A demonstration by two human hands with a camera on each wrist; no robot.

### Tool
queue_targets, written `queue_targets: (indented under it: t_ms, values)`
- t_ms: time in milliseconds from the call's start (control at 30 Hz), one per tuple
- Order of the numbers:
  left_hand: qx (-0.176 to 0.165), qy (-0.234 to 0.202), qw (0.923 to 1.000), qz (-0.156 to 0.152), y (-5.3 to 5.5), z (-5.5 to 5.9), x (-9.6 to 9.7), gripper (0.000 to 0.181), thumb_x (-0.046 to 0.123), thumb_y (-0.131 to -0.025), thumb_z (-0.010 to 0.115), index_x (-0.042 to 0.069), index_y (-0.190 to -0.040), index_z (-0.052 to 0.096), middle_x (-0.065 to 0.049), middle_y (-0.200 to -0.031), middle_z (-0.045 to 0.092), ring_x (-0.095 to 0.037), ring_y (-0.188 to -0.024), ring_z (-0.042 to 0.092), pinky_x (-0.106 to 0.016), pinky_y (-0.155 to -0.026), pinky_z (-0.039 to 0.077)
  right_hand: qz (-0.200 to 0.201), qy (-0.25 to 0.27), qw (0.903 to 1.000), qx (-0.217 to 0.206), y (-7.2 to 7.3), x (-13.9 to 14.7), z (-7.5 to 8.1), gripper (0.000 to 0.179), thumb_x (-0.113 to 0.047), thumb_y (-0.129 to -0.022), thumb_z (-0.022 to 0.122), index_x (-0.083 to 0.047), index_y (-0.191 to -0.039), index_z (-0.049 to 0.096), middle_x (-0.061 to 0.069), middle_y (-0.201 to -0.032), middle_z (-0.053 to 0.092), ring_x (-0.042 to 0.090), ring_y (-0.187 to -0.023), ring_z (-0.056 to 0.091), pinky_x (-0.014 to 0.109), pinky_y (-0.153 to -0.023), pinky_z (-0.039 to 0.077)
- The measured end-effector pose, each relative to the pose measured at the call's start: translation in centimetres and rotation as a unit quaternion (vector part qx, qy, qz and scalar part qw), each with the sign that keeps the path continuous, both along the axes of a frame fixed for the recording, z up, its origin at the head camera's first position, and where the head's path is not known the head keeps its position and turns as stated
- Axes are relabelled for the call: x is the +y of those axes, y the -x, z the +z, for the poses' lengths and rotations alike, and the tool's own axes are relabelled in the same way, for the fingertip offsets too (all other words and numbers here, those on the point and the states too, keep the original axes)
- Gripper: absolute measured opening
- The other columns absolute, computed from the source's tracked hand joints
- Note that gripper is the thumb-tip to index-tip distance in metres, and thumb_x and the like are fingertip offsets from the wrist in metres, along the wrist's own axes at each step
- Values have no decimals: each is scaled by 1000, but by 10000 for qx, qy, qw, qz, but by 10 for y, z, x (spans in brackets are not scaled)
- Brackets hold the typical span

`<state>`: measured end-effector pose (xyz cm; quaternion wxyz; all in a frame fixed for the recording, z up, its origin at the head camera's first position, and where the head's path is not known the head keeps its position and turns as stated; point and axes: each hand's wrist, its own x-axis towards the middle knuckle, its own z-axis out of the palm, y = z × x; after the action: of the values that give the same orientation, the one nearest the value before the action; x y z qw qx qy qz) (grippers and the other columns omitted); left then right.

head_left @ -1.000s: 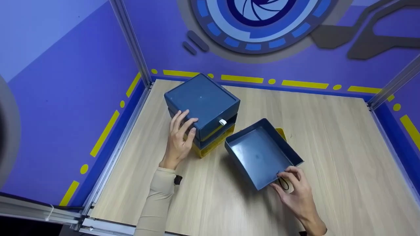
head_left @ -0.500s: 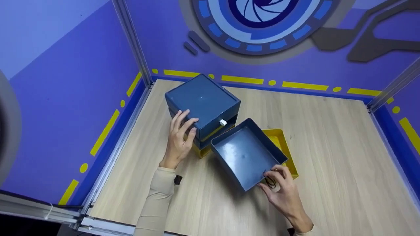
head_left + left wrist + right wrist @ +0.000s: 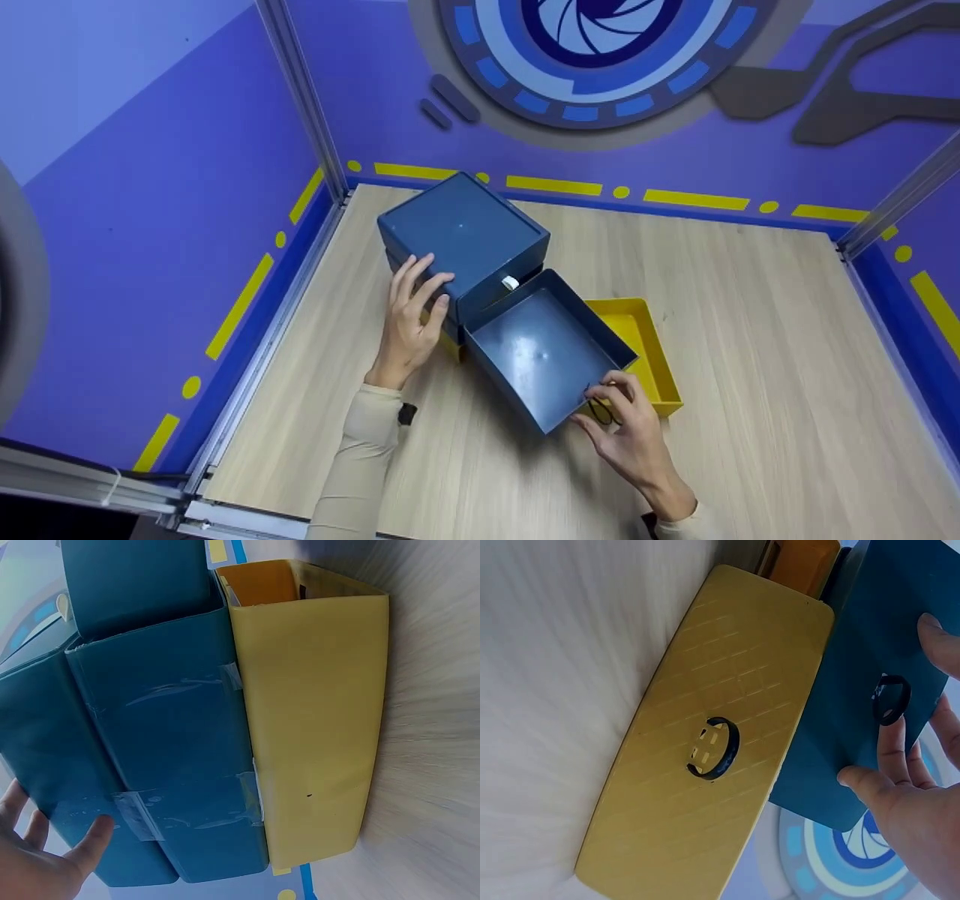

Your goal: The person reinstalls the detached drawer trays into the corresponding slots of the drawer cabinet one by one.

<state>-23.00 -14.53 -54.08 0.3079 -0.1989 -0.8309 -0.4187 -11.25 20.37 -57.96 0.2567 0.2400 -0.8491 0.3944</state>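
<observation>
Blue drawer (image 3: 536, 352) is in my right hand (image 3: 634, 439), right side up and a bit slanted, with its far end against the front of the stack (image 3: 461, 244), by the middle blue box (image 3: 165, 735). My right thumb and fingers pinch its near wall by the black loop (image 3: 907, 699), thumb low and fingers nearer the rim, maybe because that is an easy spot to lift and turn it from. My left hand (image 3: 409, 319) lies on the top blue box (image 3: 56, 739), fingers spread and not curled round it, fingertips on the top and thumb on the side. I think it is there so the stack won't slide if the drawer bumps it. Shiny strips that look like tape (image 3: 139, 816) cross from box to box, so I guess they help hold the stack together. In the blue drawer I see just a smooth, shiny floor. The top box has a white tab (image 3: 510, 283) on its front, so it may have a drawer inside, but I can't see in. Down at the bottom, the yellow box (image 3: 315, 727) has a gap at its front, and I see only some inside wall. The yellow drawer (image 3: 757, 675) sits on the table (image 3: 750, 337) near the stack. I see part of its yellow floor; the blue drawer hides the rest.
</observation>
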Motion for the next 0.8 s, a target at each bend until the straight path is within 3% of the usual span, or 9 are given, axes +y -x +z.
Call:
queue_targets:
  t_ms: [500, 700, 800]
  values:
    - [-76, 25, 10000, -15, 1, 1, 1, 31, 19, -105, 63, 19, -135, 71, -12, -162, 50, -41, -158, 34, -70, -125, 27, 143, -15, 9999, 34, 13, -12, -7, 48, 6, -66, 99, -4, -105, 72, 20, -116, 61, 23, -108, 60, 7, -104, 43]
    - [-76, -4, 10000, -30, 1, 0, 0, 32, 19, -105, 63, 20, -136, 71, -12, -163, 50, -41, -158, 33, -71, -125, 27, -81, -101, 9999, -70, 10, -13, -13, 55, -2, -69, 99, -5, -117, 72, 24, -129, 60, 24, -112, 62, 7, -105, 43]
    - [-36, -30, 10000, -1, 0, -1, -1, 32, 18, -104, 64, 20, -135, 71, -13, -162, 50, -42, -157, 34, -72, -124, 27, -278, 0, 9995, 140, 9, -14, -17, 60, -1, -68, 99, -2, -120, 70, 27, -133, 58, 25, -111, 64, 8, -105, 45]
